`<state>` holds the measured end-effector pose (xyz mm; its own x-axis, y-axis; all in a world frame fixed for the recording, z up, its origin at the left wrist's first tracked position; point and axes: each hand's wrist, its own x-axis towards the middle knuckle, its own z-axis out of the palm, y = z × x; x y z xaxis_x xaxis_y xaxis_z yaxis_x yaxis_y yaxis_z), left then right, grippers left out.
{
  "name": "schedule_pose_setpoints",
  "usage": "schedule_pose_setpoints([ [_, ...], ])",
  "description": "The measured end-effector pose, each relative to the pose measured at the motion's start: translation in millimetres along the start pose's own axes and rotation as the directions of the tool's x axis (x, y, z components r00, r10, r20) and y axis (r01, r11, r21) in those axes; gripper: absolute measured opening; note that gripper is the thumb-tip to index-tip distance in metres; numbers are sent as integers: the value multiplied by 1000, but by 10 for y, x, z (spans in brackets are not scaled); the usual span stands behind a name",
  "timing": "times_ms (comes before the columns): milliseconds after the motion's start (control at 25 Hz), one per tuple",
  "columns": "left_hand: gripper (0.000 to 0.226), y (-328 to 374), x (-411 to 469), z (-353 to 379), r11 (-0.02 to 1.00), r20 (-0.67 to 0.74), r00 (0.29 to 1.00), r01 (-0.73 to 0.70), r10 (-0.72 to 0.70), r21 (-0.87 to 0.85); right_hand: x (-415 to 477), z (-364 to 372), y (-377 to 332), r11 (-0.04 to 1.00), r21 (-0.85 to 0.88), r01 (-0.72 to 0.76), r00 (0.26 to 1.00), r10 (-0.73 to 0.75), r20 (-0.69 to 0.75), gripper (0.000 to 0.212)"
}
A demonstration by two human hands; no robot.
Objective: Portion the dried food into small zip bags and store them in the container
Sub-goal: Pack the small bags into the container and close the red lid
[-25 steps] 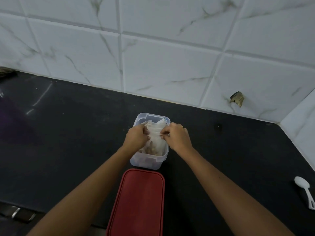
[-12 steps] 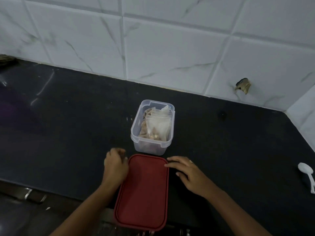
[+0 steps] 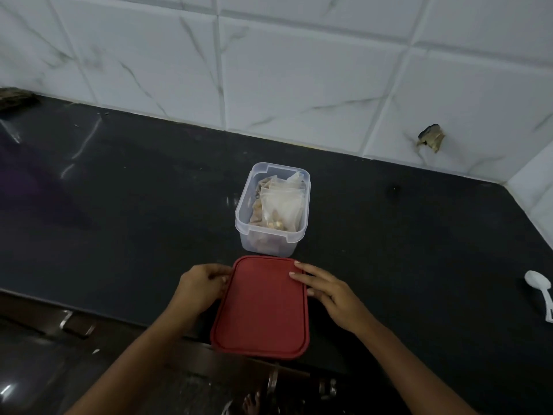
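The clear box (image 3: 270,244) stands open on the black counter (image 3: 119,220), just past the fingertips of both hands. Small zip bags (image 3: 282,202) are packed inside it, standing up, and their tops reach up to the rim. Little brown and yellow bits of dried food (image 3: 275,224) show through the plastic near the bottom of the bags. More brown bits show through the front wall of the box.

The red lid (image 3: 260,310) sits between the two hands, close in front of the box but not on it. I cannot tell if it lies flat on the counter or is lifted a little.

The left hand (image 3: 200,290) is at the lid's left side. Its fingers are curled and grip that edge. The right hand (image 3: 327,292) lies on the far right corner of the lid. Its fingers are straight and flat on the top, and it grips nothing.

A white spoon (image 3: 538,287) lies on the counter, far out past the right hand. Beyond the box is a white tiled wall (image 3: 299,70) with a broken hole (image 3: 431,138) in one tile.
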<state>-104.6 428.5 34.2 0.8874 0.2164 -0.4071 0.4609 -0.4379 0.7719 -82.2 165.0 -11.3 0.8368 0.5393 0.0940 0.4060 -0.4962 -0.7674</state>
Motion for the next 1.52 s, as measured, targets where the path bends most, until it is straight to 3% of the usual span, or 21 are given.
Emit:
schedule_pose_setpoints([
  [80, 33, 125, -46, -83, 997, 31, 999, -20, 22, -79, 10, -31, -124, 987, 159, 13, 995, 3, -96, 33],
  [200, 35, 322, -118, -249, 957, 54, 989, -120, 139, -265, 78, -55, -355, 976, 212, 48, 957, 16, -291, 30],
  [280, 30, 475, -168, -304, 932, -1, 987, -150, 158, -330, 156, -57, -534, 981, 185, 55, 890, 36, -455, 24],
  [360, 27, 631, -177, -286, 921, -72, 990, -142, 124, -363, 252, -54, -695, 988, 152, 28, 808, 67, -586, 31],
  [440, 27, 802, -169, -236, 932, -165, 975, -196, 151, -305, 378, -76, -805, 988, 151, -37, 755, 127, -643, 37],
  [560, 28, 934, 12, -194, 933, -334, 872, -347, 357, 92, 600, -126, -844, 980, 137, -142, 756, 197, -624, 33],
  [680, 37, 865, 356, -110, 888, -294, 861, -311, 414, 339, 777, -167, -792, 945, 95, -313, 766, 311, -563, 34],
  [840, 38, 864, 526, -7, 922, -267, 891, -312, 368, 230, 914, -220, -790, 890, 81, -448, 744, 422, -517, 35],
  [1000, 37, 872, 604, 0, 932, -235, 913, -282, 333, 228, 997, -279, -770, 846, 59, -530, 748, 500, -436, 36],
  [1080, 36, 864, 643, 14, 934, -227, 915, -291, 335, 205, 1038, -293, -737, 839, 63, -541, 750, 515, -415, 36],
  [1320, 33, 942, 547, 176, 918, -202, 897, -371, 393, 138, 986, -379, -534, 782, 307, -543, 680, 624, -386, 32],
  [1520, 37, 1020, 321, 662, 920, -151, 908, -390, 391, 36, 497, -655, -327, 779, 355, -516, 651, 627, -429, 30],
])
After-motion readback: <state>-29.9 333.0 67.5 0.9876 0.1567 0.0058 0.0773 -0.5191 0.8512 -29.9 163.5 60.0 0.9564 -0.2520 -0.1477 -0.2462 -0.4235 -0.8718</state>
